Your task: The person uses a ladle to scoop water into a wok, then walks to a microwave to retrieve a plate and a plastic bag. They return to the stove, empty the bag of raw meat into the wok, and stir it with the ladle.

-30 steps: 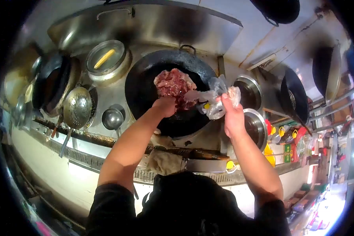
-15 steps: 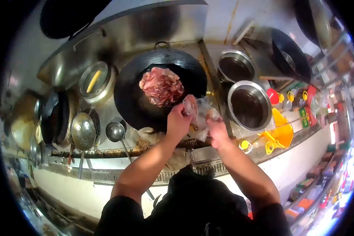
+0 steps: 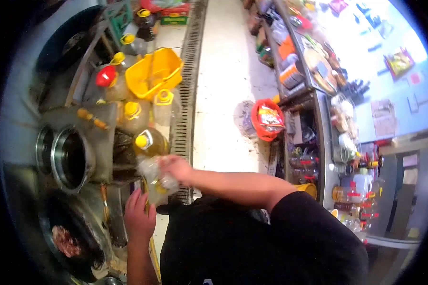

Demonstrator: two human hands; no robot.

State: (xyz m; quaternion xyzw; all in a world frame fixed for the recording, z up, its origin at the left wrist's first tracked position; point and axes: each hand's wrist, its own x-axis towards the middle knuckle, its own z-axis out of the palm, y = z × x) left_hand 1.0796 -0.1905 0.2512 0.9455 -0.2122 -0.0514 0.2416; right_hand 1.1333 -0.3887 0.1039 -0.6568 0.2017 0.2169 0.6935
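Note:
My right hand [image 3: 176, 168] grips a crumpled clear plastic bag [image 3: 150, 171], held beside the stove edge near an oil jug with a yellow cap [image 3: 150, 142]. Just below the bag, my left hand [image 3: 140, 216] has its fingers stretched out and holds nothing. At the lower left, raw red meat [image 3: 65, 241] lies in a black wok [image 3: 88, 259]. Two metal pots with dark contents stand beyond it, the nearer pot [image 3: 73, 159] showing its shiny rim.
A yellow plastic tub [image 3: 154, 71] stands among several capped jugs. A floor drain grate [image 3: 183, 95] runs along the aisle. Across the floor [image 3: 218, 95] are a red bin [image 3: 269, 118] with packaging in it and a counter with shelves full of goods.
My view has swung right, away from the wok towards the aisle. The bag, earlier between both hands over the wok's edge, is now only in my right hand; my left has let go.

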